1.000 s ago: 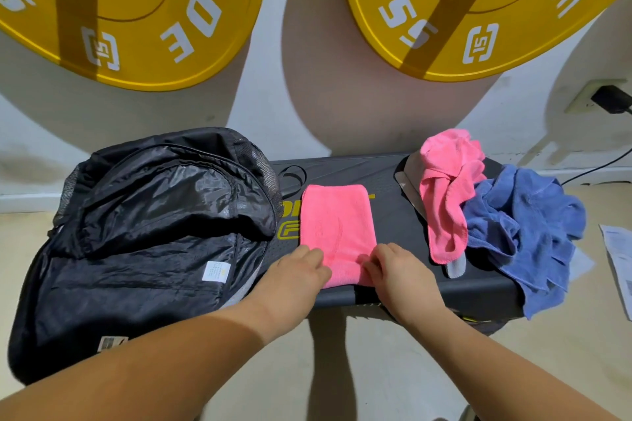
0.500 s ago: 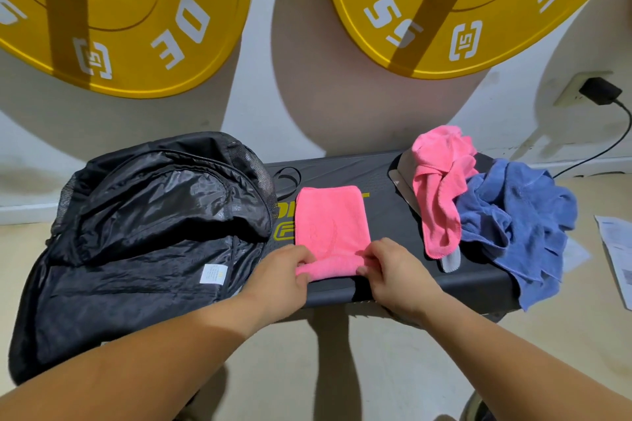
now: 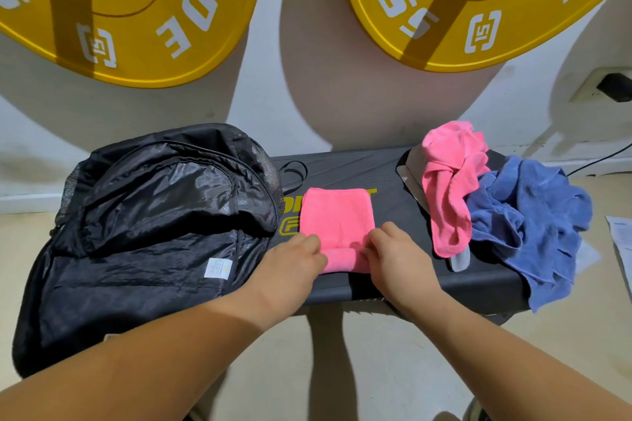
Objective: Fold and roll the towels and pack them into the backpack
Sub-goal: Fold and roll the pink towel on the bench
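The folded pink cloth towel (image 3: 337, 219) under my fingers (image 3: 309, 244) looks soft, fine-napped and matt. On the left, the black nylon backpack (image 3: 154, 232) is thin, crinkled and glossy, with open mesh along its far side. The black plastic counter (image 3: 359, 164) is matt with fine ribbing. On the right, the crumpled pink cloth towel (image 3: 448, 188) and the crumpled blue cloth towel (image 3: 533, 215) look fluffier, both matt.

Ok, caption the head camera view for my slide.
Left hand and right hand roll up a folded pink towel on a bench beside a backpack.
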Available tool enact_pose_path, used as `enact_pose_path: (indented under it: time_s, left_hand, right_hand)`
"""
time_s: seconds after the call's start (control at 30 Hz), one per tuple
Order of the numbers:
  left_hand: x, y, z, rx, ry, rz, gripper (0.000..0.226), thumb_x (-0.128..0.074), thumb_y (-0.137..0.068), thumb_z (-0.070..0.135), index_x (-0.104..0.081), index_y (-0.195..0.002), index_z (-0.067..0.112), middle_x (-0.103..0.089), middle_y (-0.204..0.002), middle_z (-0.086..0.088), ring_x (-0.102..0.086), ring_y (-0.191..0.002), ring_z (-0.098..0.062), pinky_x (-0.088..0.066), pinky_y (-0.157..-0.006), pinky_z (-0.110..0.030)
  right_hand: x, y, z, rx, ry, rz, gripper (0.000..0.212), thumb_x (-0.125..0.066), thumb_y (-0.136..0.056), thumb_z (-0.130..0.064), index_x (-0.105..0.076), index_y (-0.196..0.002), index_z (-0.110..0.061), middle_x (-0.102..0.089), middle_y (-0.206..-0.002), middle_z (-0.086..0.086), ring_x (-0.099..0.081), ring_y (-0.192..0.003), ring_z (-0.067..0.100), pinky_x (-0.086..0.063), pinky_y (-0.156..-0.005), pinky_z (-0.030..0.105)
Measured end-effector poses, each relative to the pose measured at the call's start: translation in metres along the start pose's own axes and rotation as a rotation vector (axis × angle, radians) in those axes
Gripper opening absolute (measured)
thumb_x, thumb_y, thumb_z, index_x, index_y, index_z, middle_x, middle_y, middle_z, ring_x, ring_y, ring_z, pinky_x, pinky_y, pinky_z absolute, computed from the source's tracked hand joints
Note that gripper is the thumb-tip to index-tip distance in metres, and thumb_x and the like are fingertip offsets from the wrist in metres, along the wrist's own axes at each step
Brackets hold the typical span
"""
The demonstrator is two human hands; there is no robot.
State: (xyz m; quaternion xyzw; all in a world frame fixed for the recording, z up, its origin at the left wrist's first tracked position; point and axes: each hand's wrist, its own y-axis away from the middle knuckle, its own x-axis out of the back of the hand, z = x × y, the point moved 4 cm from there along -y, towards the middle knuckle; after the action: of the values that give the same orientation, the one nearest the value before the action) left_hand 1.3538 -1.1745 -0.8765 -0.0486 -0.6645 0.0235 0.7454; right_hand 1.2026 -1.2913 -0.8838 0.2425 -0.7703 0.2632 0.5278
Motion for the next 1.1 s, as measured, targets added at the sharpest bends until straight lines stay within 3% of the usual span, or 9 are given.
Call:
enact_pose_path:
  time_s: [0.1, 0.17, 0.33, 0.43, 0.53, 0.67, 0.83, 0.97, 1.1]
  left_hand:
    - [0.0, 0.006, 0.006, -0.018, -0.043, -0.002, 0.012, -0.06, -0.076, 0.014, -0.063, -0.088, 0.015, -0.054, -0.096, -0.003, -0.053, -0.088, -0.026, -0.051, -0.06, -0.039]
    - [-0.001, 0.008, 0.001, 0.013, -0.032, 0.002, 0.017, -0.058, -0.082, 0.015, -0.063, -0.098, 0.015, -0.054, -0.102, -0.004, -0.053, -0.094, -0.028, -0.053, -0.07, -0.043]
    - [-0.001, 0.002, -0.015, 0.11, 0.117, -0.04, 0.034, -0.06, -0.091, 0.01, -0.065, -0.124, 0.019, -0.057, -0.108, -0.003, -0.052, -0.103, -0.028, -0.051, -0.086, -0.044]
    - [-0.003, 0.003, -0.021, 0.287, 0.336, -0.045, 0.04, -0.059, -0.091, 0.01, -0.065, -0.13, 0.018, -0.06, -0.112, -0.001, -0.055, -0.109, -0.024, -0.046, -0.097, -0.033]
    - [0.0, 0.006, -0.024, 0.5, 0.54, -0.015, 0.031, -0.062, -0.09, 0.01, -0.068, -0.119, 0.018, -0.059, -0.095, 0.004, -0.056, -0.09, -0.017, -0.047, -0.087, -0.028]
    - [-0.003, 0.007, -0.027, 0.684, 0.762, -0.06, 0.011, -0.062, -0.091, 0.01, -0.062, -0.1, 0.017, -0.054, -0.076, 0.004, -0.051, -0.072, -0.015, -0.042, -0.066, -0.025]
    - [0.003, 0.001, -0.026, 0.526, 0.457, 0.043, 0.011, -0.063, -0.088, 0.012, -0.06, -0.098, 0.016, -0.054, -0.095, -0.001, -0.055, -0.086, -0.023, -0.048, -0.077, -0.034]
    - [0.008, -0.002, -0.008, 0.014, 0.037, 0.034, 0.027, -0.069, -0.072, 0.0, -0.06, -0.089, 0.019, -0.054, -0.091, -0.001, -0.052, -0.084, -0.024, -0.052, -0.065, -0.041]
    - [0.003, 0.005, 0.005, -0.052, -0.089, -0.034, 0.016, -0.066, -0.078, 0.019, -0.059, -0.093, 0.018, -0.056, -0.093, -0.002, -0.054, -0.085, -0.025, -0.054, -0.069, -0.038]
  right_hand:
    - [-0.004, 0.007, -0.002, 0.207, 0.138, 0.037, 0.015, -0.076, -0.077, -0.013, -0.061, -0.079, -0.016, -0.053, -0.08, 0.003, -0.053, -0.067, 0.027, -0.038, -0.05, 0.036]
    - [-0.007, 0.013, 0.001, 0.273, 0.153, 0.025, 0.017, -0.077, -0.077, -0.019, -0.062, -0.084, -0.017, -0.054, -0.083, 0.003, -0.053, -0.069, 0.027, -0.041, -0.055, 0.037]
    - [-0.006, 0.012, 0.005, 0.199, 0.152, -0.062, 0.025, -0.075, -0.076, -0.016, -0.062, -0.097, -0.017, -0.055, -0.095, 0.003, -0.057, -0.081, 0.027, -0.047, -0.059, 0.038]
    - [0.003, 0.0, 0.007, 0.054, -0.055, -0.192, 0.023, -0.063, -0.088, -0.028, -0.064, -0.11, -0.02, -0.057, -0.106, 0.0, -0.058, -0.097, 0.024, -0.052, -0.075, 0.041]
    - [0.008, -0.005, 0.014, -0.139, -0.329, -0.287, 0.02, -0.067, -0.086, -0.032, -0.069, -0.105, -0.026, -0.066, -0.102, -0.007, -0.064, -0.095, 0.017, -0.054, -0.084, 0.037]
    - [0.009, -0.001, 0.017, -0.308, -0.544, -0.272, 0.007, -0.068, -0.09, -0.025, -0.065, -0.084, -0.022, -0.071, -0.086, -0.009, -0.064, -0.08, 0.008, -0.044, -0.063, 0.019]
    - [0.006, -0.004, 0.014, -0.295, -0.471, -0.237, 0.015, -0.066, -0.09, -0.023, -0.059, -0.077, -0.022, -0.064, -0.081, -0.003, -0.057, -0.072, 0.011, -0.036, -0.056, 0.02]
    - [0.005, -0.007, 0.012, -0.222, -0.419, -0.146, 0.016, -0.065, -0.094, -0.025, -0.054, -0.082, -0.028, -0.058, -0.092, 0.0, -0.055, -0.075, 0.016, -0.045, -0.069, 0.031]
    - [0.002, -0.001, 0.004, -0.092, -0.218, -0.101, 0.023, -0.05, -0.102, -0.036, -0.06, -0.096, -0.016, -0.048, -0.099, 0.003, -0.06, -0.08, 0.032, -0.053, -0.072, 0.047]
